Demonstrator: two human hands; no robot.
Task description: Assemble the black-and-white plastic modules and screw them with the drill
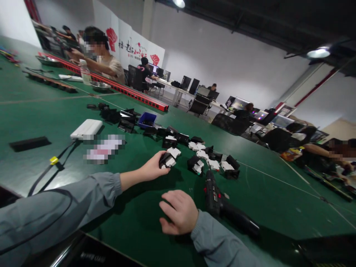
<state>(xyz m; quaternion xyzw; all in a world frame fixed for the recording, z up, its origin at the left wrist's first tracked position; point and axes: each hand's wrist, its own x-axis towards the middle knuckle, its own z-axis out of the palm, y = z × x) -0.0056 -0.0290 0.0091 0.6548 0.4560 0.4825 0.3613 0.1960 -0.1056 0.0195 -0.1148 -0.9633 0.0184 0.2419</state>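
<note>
My left hand (150, 167) is closed around a small black-and-white plastic part (172, 155), held a little above the green table. Its white end sticks out past my fingers. Lower down, my right hand (178, 213) hovers with fingers slightly curled and apart, nothing in them. Just right of that hand lies a black cordless drill (215, 196), its tip pointing away from me. Beyond the drill, several similar black-and-white parts (213, 164) lie in a loose cluster.
A blue bin (147, 120) sits among black pieces (126, 124). To the left are a white power bank (86, 128) with a cable, a black strip (30, 144) and a blurred flat item (104, 149). A long red rail (133, 96) and a bottle (85, 72) lie farther back, near a seated person.
</note>
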